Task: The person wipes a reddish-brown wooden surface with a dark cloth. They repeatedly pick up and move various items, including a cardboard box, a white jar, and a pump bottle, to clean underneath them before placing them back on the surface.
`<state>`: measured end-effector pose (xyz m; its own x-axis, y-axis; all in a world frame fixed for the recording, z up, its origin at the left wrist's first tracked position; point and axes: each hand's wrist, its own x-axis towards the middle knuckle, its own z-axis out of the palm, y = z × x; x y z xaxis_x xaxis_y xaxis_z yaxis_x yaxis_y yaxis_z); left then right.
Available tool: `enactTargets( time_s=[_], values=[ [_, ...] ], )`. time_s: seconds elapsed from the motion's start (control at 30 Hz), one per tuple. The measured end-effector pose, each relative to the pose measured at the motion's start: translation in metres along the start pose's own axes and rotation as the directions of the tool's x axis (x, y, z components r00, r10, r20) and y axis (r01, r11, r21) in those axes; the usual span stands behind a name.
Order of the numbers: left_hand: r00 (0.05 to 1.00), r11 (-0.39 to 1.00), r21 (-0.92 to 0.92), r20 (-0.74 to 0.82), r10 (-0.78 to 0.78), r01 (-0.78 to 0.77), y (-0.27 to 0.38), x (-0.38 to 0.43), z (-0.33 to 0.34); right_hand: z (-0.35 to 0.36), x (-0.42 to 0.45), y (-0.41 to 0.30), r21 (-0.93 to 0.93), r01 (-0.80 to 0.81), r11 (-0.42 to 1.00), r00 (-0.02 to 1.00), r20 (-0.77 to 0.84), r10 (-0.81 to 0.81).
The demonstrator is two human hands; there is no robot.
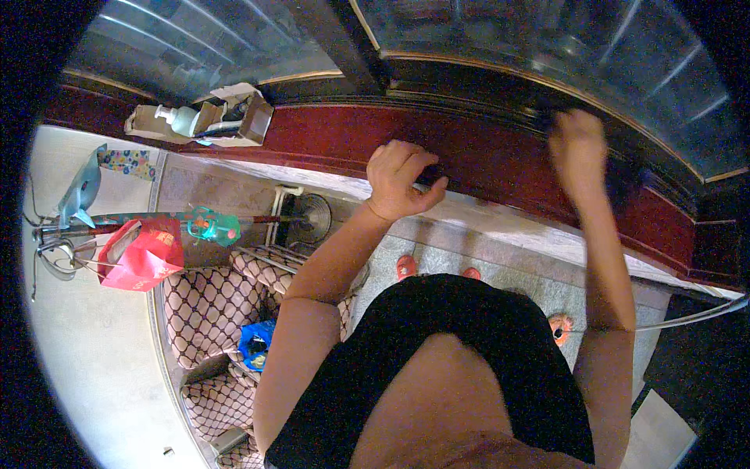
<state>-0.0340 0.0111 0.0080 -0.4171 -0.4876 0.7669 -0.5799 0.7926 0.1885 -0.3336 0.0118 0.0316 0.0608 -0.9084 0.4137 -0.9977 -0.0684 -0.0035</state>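
Observation:
My left hand (404, 180) is over the front part of a dark red windowsill (486, 158), its fingers bent and the thumb apart. A dark patch shows between thumb and fingers; whether it is a thing or shadow is unclear. Farther right, my right hand (579, 146) is blurred, with its fingers curled at the dark sliding-window track (515, 114). Any thing in that hand is hidden by the blur. Behind the track stands a framed glass pane (527, 35). Dark shadow lies on the sill to the right of the right wrist.
A cut-open cardboard box (258, 120) holding a pump bottle (180, 119) stands on the sill at left. A red paper bag (146, 255) hangs from a stand beside a lattice-patterned sofa (205, 311) with a blue bag (256, 340). A pale cable (691, 316) runs at right.

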Motion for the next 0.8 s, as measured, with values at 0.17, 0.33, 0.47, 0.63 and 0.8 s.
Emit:
enactTargets(
  time_s=[0.17, 0.33, 0.47, 0.63, 0.8],
  values=[
    [0.998, 0.997, -0.063, -0.043, 0.044, -0.047, 0.003, 0.005, 0.008, 0.027, 0.078, -0.144, 0.31, 0.202, 0.929, 0.973, 0.045, -0.227],
    [1.0, 0.999, -0.034, 0.025, 0.004, -0.003, -0.001, -0.002, 0.004, 0.037, 0.09, -0.167, 0.292, 0.354, 0.889, 0.935, -0.137, -0.327],
    [1.0, 0.997, -0.076, 0.026, 0.005, -0.003, 0.0, 0.004, 0.003, 0.004, 0.05, -0.075, 0.074, 0.234, 0.97, 0.972, 0.013, -0.235],
    [0.999, 0.999, -0.038, 0.036, 0.006, -0.005, 0.004, 0.005, 0.0, -0.038, -0.039, 0.098, -0.077, -0.086, 0.993, 0.996, 0.03, 0.088],
    [0.997, 0.998, 0.016, 0.038, 0.067, -0.067, 0.007, 0.008, 0.012, -0.079, -0.117, 0.257, -0.468, -0.333, 0.819, 0.927, -0.006, 0.374]
  ],
)
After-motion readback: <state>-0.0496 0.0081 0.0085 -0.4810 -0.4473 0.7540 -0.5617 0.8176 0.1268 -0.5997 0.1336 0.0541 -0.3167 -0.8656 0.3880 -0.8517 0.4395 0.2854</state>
